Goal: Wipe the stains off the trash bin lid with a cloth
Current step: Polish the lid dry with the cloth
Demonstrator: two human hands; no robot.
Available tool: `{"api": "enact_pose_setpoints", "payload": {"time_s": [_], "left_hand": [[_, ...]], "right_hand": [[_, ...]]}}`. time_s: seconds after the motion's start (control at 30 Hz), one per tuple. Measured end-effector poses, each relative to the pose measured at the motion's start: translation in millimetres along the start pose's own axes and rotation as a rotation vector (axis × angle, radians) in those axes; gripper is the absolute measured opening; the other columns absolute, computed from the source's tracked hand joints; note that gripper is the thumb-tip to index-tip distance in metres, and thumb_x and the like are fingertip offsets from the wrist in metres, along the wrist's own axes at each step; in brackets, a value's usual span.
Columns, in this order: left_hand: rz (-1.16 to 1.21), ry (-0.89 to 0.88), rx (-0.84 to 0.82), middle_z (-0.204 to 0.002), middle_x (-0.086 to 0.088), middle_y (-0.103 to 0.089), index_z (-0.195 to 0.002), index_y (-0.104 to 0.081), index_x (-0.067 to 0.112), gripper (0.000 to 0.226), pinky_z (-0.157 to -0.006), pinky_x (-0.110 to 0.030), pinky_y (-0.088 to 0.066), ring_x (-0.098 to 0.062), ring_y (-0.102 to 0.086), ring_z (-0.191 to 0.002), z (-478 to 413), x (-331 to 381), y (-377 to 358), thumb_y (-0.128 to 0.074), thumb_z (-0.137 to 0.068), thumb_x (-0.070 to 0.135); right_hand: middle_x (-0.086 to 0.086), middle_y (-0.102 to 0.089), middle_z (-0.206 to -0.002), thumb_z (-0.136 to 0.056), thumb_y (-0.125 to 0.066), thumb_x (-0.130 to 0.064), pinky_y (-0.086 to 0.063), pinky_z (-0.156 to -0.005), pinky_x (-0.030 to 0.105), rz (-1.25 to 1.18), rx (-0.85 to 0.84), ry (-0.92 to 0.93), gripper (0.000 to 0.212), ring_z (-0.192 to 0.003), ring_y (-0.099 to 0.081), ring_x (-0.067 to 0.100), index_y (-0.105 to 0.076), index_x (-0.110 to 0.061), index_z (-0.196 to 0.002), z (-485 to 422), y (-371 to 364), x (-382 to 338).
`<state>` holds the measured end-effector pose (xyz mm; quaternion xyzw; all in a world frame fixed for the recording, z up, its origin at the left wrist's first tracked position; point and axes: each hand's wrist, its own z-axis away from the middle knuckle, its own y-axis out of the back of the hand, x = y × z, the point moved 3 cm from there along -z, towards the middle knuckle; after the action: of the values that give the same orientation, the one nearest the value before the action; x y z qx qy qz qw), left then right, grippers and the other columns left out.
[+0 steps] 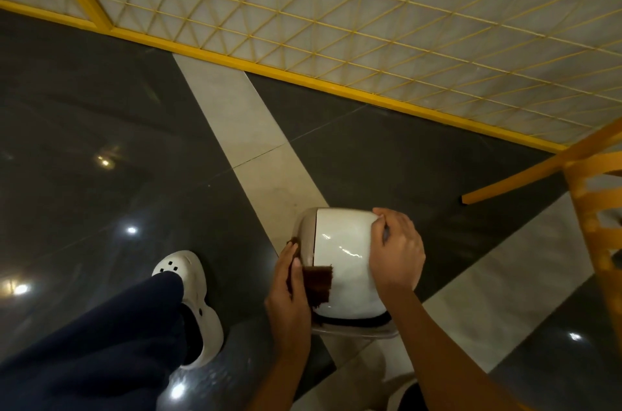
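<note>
The trash bin lid [343, 242] is a glossy white dome with rounded corners, bright glints streaking its middle. It sits between the two hands, on a beige bin [353, 332] whose rim shows as a thin band past the left fingertips and again below both wrists.

The left hand [289, 292] lies along the lid's left edge, fingers fairly straight. Its thumb rests across a dark brown cloth [318, 286] and pins it against the fingers. The cloth is coarse and fuzzy with a ragged edge. One flap spreads from the thumb onto the white surface, and a scrap peeks out at the fingertips.

The right hand [397, 252] clasps the lid's opposite edge, with its fingers curled over the far corner and its knuckles raised.

Beyond both sets of fingertips the floor [101, 107] runs open. It is made of dark polished tiles that mirror spots of light, crossed by a pale matte stripe [249, 127] that passes under the bin. Further out past the fingertips, a yellow bar [303, 79] edges a wire mesh panel [336, 6] of thin yellow diagonals.

Outward of the right knuckles, well apart, stands an orange frame [585, 201] with slanted bars, its nearest bar ending short of the bin. Outward of the left hand, a white perforated clog [188, 303] rests near the bin, under a navy trouser leg [101, 350] of soft cloth.
</note>
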<state>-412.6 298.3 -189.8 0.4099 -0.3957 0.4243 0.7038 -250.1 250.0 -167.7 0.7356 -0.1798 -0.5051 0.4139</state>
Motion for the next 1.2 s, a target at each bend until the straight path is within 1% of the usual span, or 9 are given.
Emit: {"api": "enact_pose_setpoints", "payload": {"time_s": [0.17, 0.23, 0.5, 0.73, 0.83, 0.93, 1.03, 1.1, 1.2], "left_hand": [[0.026, 0.073, 0.028, -0.127, 0.005, -0.054, -0.127, -0.051, 0.026, 0.034, -0.104, -0.035, -0.038, -0.013, -0.047, -0.120, 1.2, -4.2, -0.3, -0.041, -0.095, 0.032], [0.050, 0.082, 0.031, -0.122, 0.004, -0.057, -0.122, -0.055, 0.024, 0.030, -0.100, -0.032, -0.039, -0.012, -0.049, -0.114, -15.8, 7.0, -5.3, -0.044, -0.095, 0.029], [-0.119, -0.067, -0.290, -0.111, 0.004, -0.064, -0.111, -0.064, 0.018, 0.026, -0.087, -0.013, -0.035, -0.009, -0.055, -0.108, -92.1, 47.2, -30.7, -0.043, -0.096, 0.020], [-0.111, -0.308, -0.117, -0.130, 0.019, -0.047, -0.118, -0.052, 0.034, 0.026, -0.106, -0.019, -0.026, 0.001, -0.040, -0.124, -33.5, 29.8, -16.5, -0.047, -0.094, 0.026], [-0.112, -0.286, -0.013, -0.138, 0.026, -0.036, -0.127, -0.047, 0.034, 0.036, -0.110, -0.019, -0.026, 0.003, -0.033, -0.132, 3.8, -0.7, -6.0, -0.040, -0.093, 0.042], [-0.133, -0.177, 0.020, -0.142, 0.027, -0.024, -0.131, -0.032, 0.041, 0.047, -0.109, -0.011, -0.019, -0.001, -0.024, -0.137, 29.5, -14.9, -1.6, -0.027, -0.089, 0.061], [-0.082, -0.027, 0.039, -0.144, 0.016, -0.031, -0.132, -0.030, 0.039, 0.041, -0.109, -0.019, -0.021, -0.006, -0.028, -0.136, 29.5, -8.4, -5.7, -0.032, -0.091, 0.046], [-0.024, 0.031, 0.092, -0.139, 0.004, -0.045, -0.133, -0.041, 0.030, 0.039, -0.106, -0.027, -0.029, -0.012, -0.038, -0.130, 15.2, 3.9, -9.0, -0.036, -0.094, 0.035], [-0.051, 0.026, 0.045, -0.128, -0.003, -0.056, -0.127, -0.053, 0.018, 0.034, -0.099, -0.025, -0.032, -0.012, -0.046, -0.119, -21.5, 25.5, -13.2, -0.043, -0.096, 0.026]], "right_hand": [[0.005, -0.069, -0.099, -0.089, -0.032, -0.028, -0.051, -0.087, 0.041, 0.022, -0.002, 0.018, 0.041, -0.094, -0.065, 0.023, -0.068, -0.012, -0.095, -1.0, -2.0, 0.3], [0.005, -0.070, -0.098, -0.089, -0.032, -0.027, -0.051, -0.087, 0.040, 0.035, -0.006, 0.035, 0.040, -0.093, -0.065, 0.023, -0.068, -0.012, -0.096, -1.1, -2.5, 1.2], [0.006, -0.070, -0.098, -0.090, -0.031, -0.027, -0.050, -0.088, 0.042, 0.095, -0.015, 0.052, 0.041, -0.096, -0.064, 0.025, -0.068, -0.011, -0.097, -1.4, -6.3, 2.8], [0.004, -0.070, -0.097, -0.090, -0.033, -0.026, -0.050, -0.087, 0.039, 0.071, 0.010, 0.059, 0.038, -0.095, -0.065, 0.023, -0.068, -0.012, -0.095, -1.4, -6.3, 3.8], [0.005, -0.070, -0.098, -0.090, -0.032, -0.027, -0.050, -0.088, 0.040, 0.069, 0.012, 0.054, 0.040, -0.096, -0.064, 0.024, -0.068, -0.012, -0.096, 0.6, -5.6, 3.0], [0.005, -0.070, -0.097, -0.090, -0.032, -0.025, -0.051, -0.088, 0.041, 0.072, 0.019, 0.055, 0.039, -0.096, -0.064, 0.024, -0.069, -0.012, -0.096, -0.4, -5.3, 1.9], [0.006, -0.070, -0.097, -0.090, -0.033, -0.026, -0.050, -0.087, 0.040, 0.071, 0.020, 0.063, 0.039, -0.096, -0.065, 0.024, -0.069, -0.011, -0.095, -0.3, -4.2, 1.2], [0.005, -0.070, -0.097, -0.090, -0.033, -0.025, -0.051, -0.087, 0.040, 0.070, 0.021, 0.073, 0.039, -0.096, -0.065, 0.024, -0.069, -0.011, -0.095, -0.8, -4.2, 1.7], [0.005, -0.071, -0.097, -0.090, -0.033, -0.026, -0.050, -0.089, 0.039, 0.084, 0.015, 0.075, 0.040, -0.097, -0.064, 0.024, -0.069, -0.012, -0.096, -1.6, -6.1, 3.8]]}}
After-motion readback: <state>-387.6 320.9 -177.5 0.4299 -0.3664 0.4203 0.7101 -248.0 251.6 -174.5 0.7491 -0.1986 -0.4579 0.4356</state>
